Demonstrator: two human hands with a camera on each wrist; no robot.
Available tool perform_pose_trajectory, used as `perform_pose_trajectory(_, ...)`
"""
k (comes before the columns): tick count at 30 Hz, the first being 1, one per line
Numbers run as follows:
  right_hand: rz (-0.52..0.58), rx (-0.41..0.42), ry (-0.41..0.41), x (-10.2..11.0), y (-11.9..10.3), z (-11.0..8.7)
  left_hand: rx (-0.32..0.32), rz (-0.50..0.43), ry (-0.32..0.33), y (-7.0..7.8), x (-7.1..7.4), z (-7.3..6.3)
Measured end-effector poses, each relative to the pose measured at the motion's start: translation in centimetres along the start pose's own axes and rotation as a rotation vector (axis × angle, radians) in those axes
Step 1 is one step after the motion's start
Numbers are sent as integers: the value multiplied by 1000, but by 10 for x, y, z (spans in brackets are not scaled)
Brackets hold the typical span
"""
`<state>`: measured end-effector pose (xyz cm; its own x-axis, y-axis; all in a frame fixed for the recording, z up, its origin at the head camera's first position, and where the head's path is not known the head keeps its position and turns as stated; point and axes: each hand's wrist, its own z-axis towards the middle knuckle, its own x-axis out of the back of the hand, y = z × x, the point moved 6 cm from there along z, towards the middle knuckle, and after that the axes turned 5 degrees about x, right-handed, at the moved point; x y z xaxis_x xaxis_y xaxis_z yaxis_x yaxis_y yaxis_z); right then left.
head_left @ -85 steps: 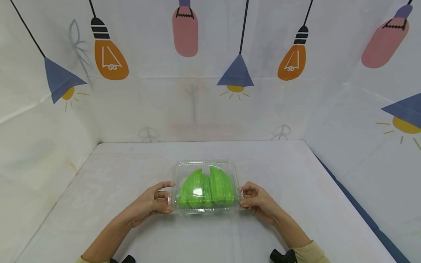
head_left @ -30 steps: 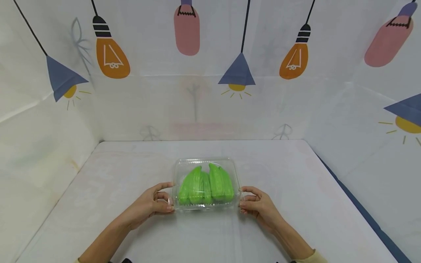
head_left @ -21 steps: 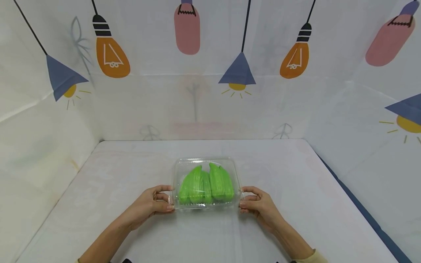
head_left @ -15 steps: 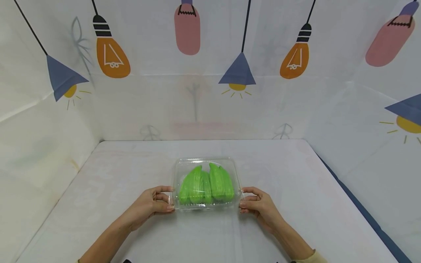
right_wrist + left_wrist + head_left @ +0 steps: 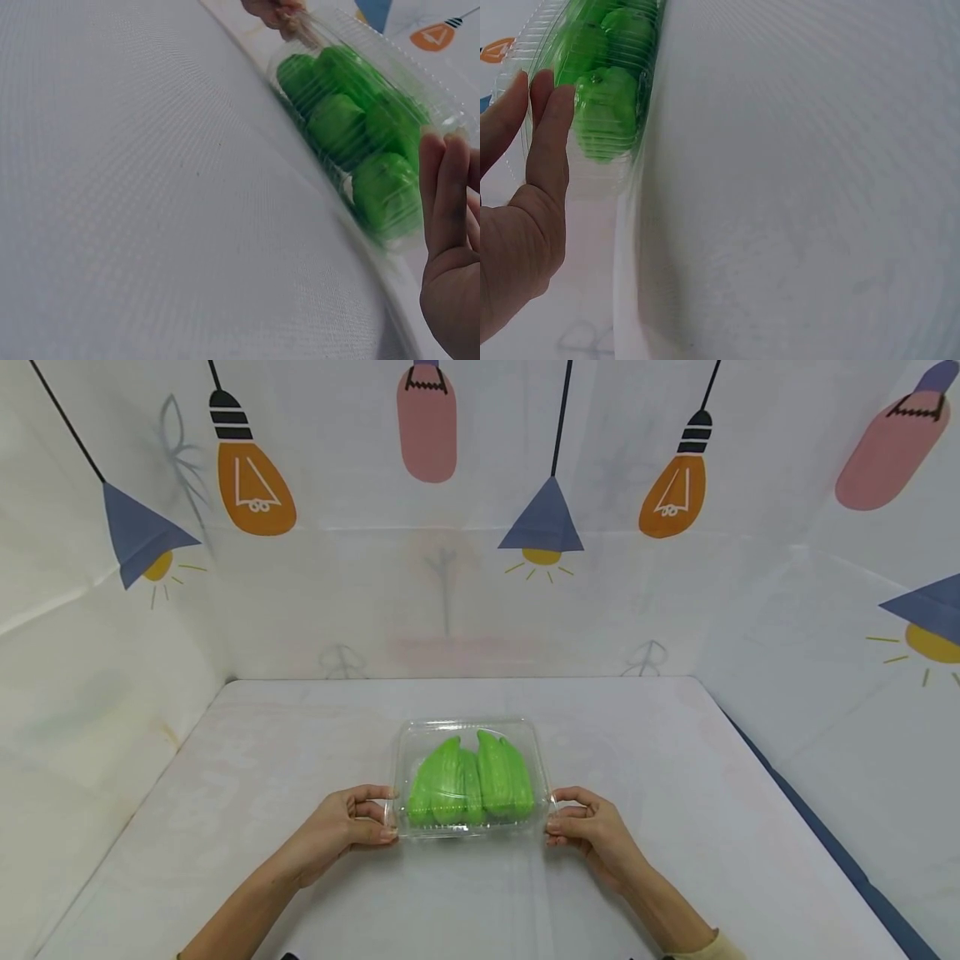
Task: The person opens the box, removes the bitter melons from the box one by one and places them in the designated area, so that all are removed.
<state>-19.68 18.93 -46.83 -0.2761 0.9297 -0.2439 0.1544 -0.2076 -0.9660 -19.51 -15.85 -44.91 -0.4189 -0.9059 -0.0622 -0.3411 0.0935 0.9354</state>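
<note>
A clear plastic clamshell box [image 5: 467, 727] sits low in the middle of the head view, its lid down. Inside lie several bright green, ridged pieces [image 5: 495, 777] with tapering tips, side by side; they look like vegetables, but the exact kind is unclear. My left hand [image 5: 333, 831] holds the box's left edge, thumb at the near corner and fingers further up the side. At the opposite edge, my right hand [image 5: 600, 839] pinches the rim between thumb and fingers. The left wrist view shows the left fingertips [image 5: 555, 101] against the plastic; rounded green ends face both wrist cameras.
A white table [image 5: 300, 718] spreads around the box. Behind it hangs a white cloth wall [image 5: 337, 602] printed with lamps and bulbs, with further cloth at both sides. A dark blue strip [image 5: 810, 827] runs along the table's right edge.
Since the oldest frame, the box has shifted very slightly away from me and my right fingers have changed their hold on its edge. Over the last second almost nothing has moved.
</note>
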Motion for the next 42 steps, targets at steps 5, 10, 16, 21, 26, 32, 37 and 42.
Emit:
perform_pose_trajectory(5, 12, 16, -8, 0, -1, -1, 3, 6, 0, 1, -1, 0)
perform_pose_trajectory(10, 25, 34, -21, -2, -3, -2, 8, 12, 3, 1, -1, 0)
perform_pose_trajectory(16, 31, 32, 6, -1, -3, -2, 8, 26, 9, 2, 0, 1)
perform_pose_trajectory(21, 32, 23, 36, -1, 0, -2, 7, 37, 15, 3, 0, 1)
perform_pose_trajectory(26, 45, 50, 21, -2, 0, -2, 4, 41, 6, 2, 1, 1)
perform_pose_trajectory(32, 55, 64, -10, -5, -2, -2, -3, 46, -1, 3, 1, 0)
perform_pose_trajectory(37, 47, 54, -35, -4, -2, -2, -2, 37, -1, 3, 1, 0)
perform_pose_trajectory(42, 35, 50, -72, -5, -3, -2, 0, 23, 4, 2, 1, -1)
